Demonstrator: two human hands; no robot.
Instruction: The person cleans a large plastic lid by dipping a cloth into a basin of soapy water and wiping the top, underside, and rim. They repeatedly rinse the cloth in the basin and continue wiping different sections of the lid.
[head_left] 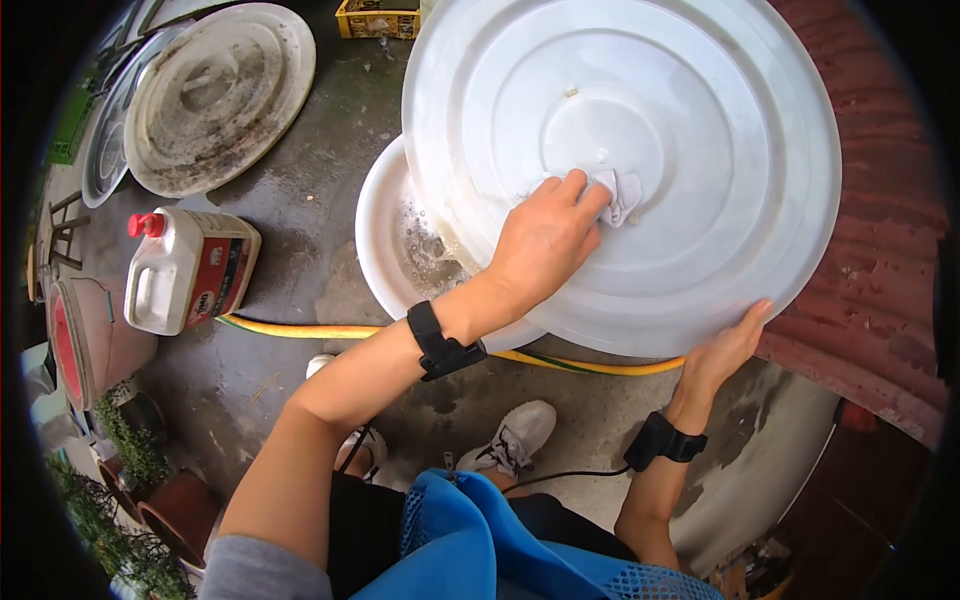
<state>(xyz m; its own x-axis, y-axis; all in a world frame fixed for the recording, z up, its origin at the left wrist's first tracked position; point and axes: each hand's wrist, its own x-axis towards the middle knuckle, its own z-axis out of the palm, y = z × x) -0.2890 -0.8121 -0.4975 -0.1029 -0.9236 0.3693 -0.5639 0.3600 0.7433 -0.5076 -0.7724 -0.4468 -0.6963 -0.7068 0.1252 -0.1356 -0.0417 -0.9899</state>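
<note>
A large round white plastic lid (720,130) with ringed ridges is tilted up in front of me. My left hand (555,230) is closed on a crumpled white cloth (622,196), pressed against the lid near its middle. At the lid's lower right rim, my right hand (730,350) grips the edge, its fingers partly hidden behind it. Beneath the lid's left side is a white basin (378,235) holding sudsy water, partly covered by the lid. A small brownish speck shows on the lid above the cloth.
A dirty round lid (215,100) lies at the upper left. Below it stands a white jug (190,270) with a red cap. A yellow hose (300,330) crosses the wet ground. Potted plants (130,440) and a bucket (100,335) are at left, red corrugated sheeting (870,210) at right.
</note>
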